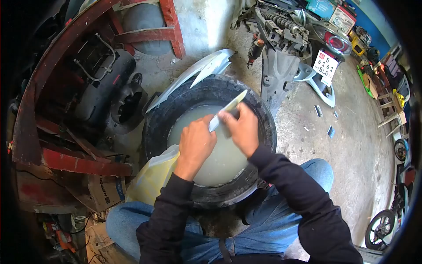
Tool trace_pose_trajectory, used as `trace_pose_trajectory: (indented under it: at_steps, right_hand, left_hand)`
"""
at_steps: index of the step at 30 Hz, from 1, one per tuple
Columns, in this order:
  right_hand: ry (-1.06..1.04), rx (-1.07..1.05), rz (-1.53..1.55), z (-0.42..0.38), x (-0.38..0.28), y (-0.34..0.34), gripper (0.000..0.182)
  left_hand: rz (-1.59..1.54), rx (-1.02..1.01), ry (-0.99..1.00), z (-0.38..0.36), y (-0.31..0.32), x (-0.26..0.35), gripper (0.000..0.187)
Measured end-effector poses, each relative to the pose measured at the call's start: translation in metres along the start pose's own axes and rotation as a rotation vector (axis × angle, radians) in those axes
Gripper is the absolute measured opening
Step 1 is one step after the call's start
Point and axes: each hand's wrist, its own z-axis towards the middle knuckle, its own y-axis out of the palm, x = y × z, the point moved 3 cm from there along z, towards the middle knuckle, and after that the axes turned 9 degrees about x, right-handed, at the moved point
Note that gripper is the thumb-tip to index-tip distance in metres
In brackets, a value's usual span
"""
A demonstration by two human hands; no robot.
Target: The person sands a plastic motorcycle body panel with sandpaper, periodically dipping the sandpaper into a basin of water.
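A narrow, pale motorcycle body panel (234,101) with a yellowish tip slants up to the right above a black tub (158,132) of cloudy water (220,163). My left hand (196,141) is closed around its lower end. My right hand (242,130) pinches the strip's middle, thumb on the near side; its other fingers are partly hidden, and I cannot tell whether anything lies under them. By my left wrist is a wider whitish-yellow panel (154,176); whether it joins the strip is hidden. Another silvery-white panel (193,72) leans on the tub's far rim.
A red frame (83,160) and a black compressor tank (103,81) stand at left. Ahead right is a partly stripped motorcycle (285,53) with a licence plate (324,66). Small sheet scraps (330,131) lie on the concrete floor (351,163). A wheel (380,229) shows at lower right.
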Motion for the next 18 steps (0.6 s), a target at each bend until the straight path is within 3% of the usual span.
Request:
trace_pose_trajectory:
  at_steps: [1, 3, 4, 7, 8, 13, 15, 18]
  right_hand:
    - [-0.010, -0.004, 0.002, 0.006, -0.006, -0.003, 0.031]
    - [0.313, -0.028, 0.041, 0.019, -0.004, -0.014, 0.031]
    - [0.279, 0.081, 0.106, 0.033, 0.009, -0.013, 0.033]
    - [0.109, -0.006, -0.115, -0.002, -0.010, -0.005, 0.034]
    - [0.116, 0.003, 0.090, -0.023, -0.007, 0.006, 0.034]
    - [0.311, 0.023, 0.157, 0.004, -0.012, 0.006, 0.031]
    - [0.070, -0.001, 0.015, -0.014, -0.018, 0.011, 0.033]
    - [0.165, -0.017, 0.062, 0.008, -0.010, 0.002, 0.032]
  left_hand:
    - [-0.023, 0.004, -0.006, -0.001, -0.002, 0.001, 0.040]
    - [-0.035, 0.020, 0.015, -0.005, 0.001, -0.002, 0.041]
    - [-0.048, 0.038, 0.041, -0.005, 0.003, -0.003, 0.041]
    - [-0.026, 0.002, 0.012, -0.007, -0.001, -0.006, 0.042]
    - [-0.028, 0.008, 0.011, -0.007, -0.003, -0.008, 0.042]
    - [-0.038, 0.026, -0.035, -0.007, -0.010, -0.016, 0.040]
    - [-0.048, 0.027, -0.044, -0.009, -0.011, -0.017, 0.039]
    - [-0.066, 0.053, -0.035, -0.008, -0.009, -0.019, 0.042]
